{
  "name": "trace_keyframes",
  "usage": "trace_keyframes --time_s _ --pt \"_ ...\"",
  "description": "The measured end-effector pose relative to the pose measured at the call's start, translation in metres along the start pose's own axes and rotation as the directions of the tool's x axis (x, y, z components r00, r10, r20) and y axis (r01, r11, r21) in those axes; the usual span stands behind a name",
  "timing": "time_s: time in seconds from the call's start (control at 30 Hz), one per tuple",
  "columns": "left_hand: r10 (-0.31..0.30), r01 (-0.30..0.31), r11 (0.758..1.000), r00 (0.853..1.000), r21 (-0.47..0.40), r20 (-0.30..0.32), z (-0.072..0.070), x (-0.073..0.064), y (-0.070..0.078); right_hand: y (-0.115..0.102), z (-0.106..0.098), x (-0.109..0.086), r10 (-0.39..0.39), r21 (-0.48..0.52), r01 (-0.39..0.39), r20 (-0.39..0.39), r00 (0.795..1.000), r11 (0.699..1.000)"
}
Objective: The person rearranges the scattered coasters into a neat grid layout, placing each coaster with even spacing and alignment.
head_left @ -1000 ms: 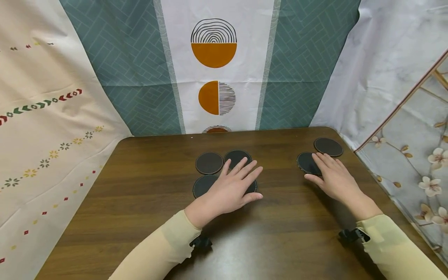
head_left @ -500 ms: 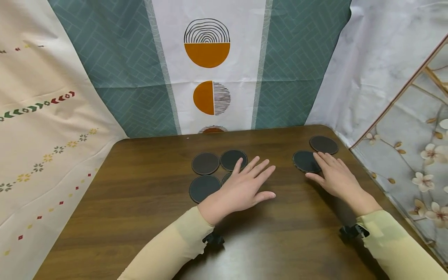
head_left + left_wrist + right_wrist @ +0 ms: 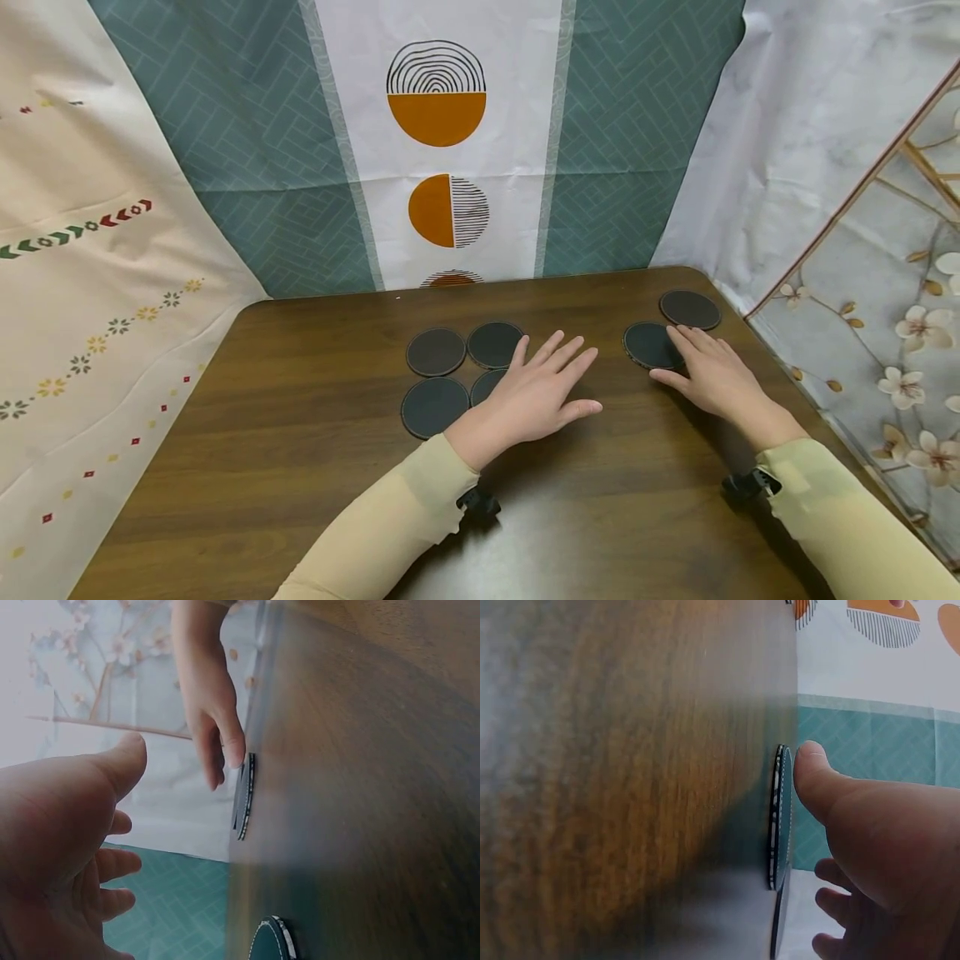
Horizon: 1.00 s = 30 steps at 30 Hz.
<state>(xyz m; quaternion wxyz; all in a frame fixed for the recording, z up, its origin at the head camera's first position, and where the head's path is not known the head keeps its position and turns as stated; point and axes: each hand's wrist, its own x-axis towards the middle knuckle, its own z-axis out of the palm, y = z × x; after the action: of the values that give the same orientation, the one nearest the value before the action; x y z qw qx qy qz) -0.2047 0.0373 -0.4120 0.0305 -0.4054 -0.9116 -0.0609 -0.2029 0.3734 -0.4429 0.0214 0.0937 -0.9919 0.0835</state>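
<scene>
Disc (image 3: 645,343) just front-left of rear disc (image 3: 689,309), partly under my R grip (image 3: 712,377): prob. light, stiff, best pinched by rim. R grip's wide, nothing held; L grip (image 3: 536,393), also wide, well left of rear disc.

The left hand (image 3: 534,393) partly hides one disc (image 3: 486,384), the right hand (image 3: 711,375) another disc (image 3: 648,344).

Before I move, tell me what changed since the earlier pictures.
The left grip moved right, uncovering more of the front-left coaster of the four. Nothing was grasped or released. The right grip stayed by the nearer right coaster; all six coasters stayed put.
</scene>
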Motion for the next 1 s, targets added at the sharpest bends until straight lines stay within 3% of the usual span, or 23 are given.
trace_keyframes --time_s 0.73,1.0 --pt "-0.034 0.034 0.999 0.999 0.02 -0.026 0.003 -0.008 -0.014 0.008 0.004 0.019 0.041 0.0 -0.041 0.069 0.997 0.999" --pt "-0.034 0.035 0.999 0.998 0.027 -0.043 0.001 -0.01 -0.017 0.011 0.005 0.022 0.061 0.007 -0.061 0.055 0.997 0.998"
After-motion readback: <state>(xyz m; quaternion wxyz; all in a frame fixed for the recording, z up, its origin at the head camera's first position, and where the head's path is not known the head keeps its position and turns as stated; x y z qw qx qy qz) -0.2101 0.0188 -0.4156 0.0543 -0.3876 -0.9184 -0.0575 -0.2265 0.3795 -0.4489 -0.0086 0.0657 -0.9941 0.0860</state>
